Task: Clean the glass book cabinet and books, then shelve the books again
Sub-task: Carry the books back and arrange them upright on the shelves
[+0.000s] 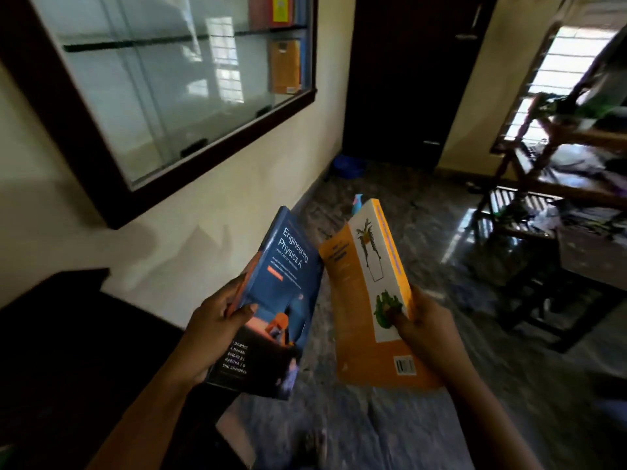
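Cream wall (pixel 237 184), glossy dark floor (pixel 417 239)

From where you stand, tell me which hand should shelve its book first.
Left, probably. The left hand grips the blue book on the side nearer the glass cabinet on the wall; the right hand holds the orange book farther from it.

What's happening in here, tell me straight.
A person stands by the wall-mounted glass cabinet with a book in each of their hands. The left hand grips a blue book titled Engineering Physics A. The right hand grips an orange book, its back cover and barcode facing up. Neither book is shelved yet. A few shelved books stand at the cabinet's right end.
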